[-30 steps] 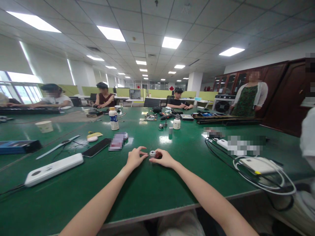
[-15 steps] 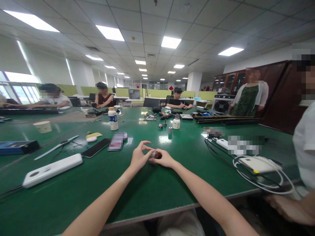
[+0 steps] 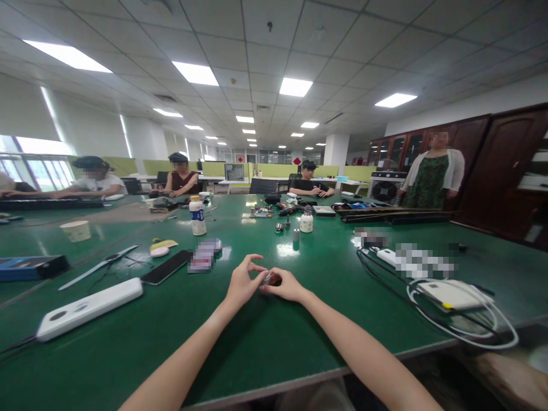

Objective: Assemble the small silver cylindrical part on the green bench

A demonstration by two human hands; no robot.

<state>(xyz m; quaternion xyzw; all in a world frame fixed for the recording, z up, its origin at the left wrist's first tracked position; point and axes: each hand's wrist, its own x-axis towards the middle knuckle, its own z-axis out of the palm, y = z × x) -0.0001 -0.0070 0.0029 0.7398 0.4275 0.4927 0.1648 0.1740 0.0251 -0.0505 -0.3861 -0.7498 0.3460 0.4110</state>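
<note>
Near the middle of the green table (image 3: pixel 180 342), my right hand (image 3: pixel 287 285) is closed around a small silvery round object (image 3: pixel 268 278). My left hand (image 3: pixel 243 284) meets it from the other side, thumb against the object and the other fingers curled above. Most of the object is covered by the fingers, so its kind is unclear. Beyond the hands stand a small grey cylinder (image 3: pixel 296 236) and a white patterned bottle (image 3: pixel 306 221).
Left lie a black phone (image 3: pixel 168 267), a white power strip-like case (image 3: pixel 92 308), a watch strap (image 3: pixel 100 265) and a paper cup (image 3: pixel 76 230). A milk bottle (image 3: pixel 197 216) stands behind. White cables (image 3: pixel 483 337) loop around a cream box (image 3: pixel 454 294) at right. Several people are around.
My view has tilted up slightly, so the table items sit lower. The person at the right edge has mostly left the view. Both hands keep nearly the same hold on the silvery object.
</note>
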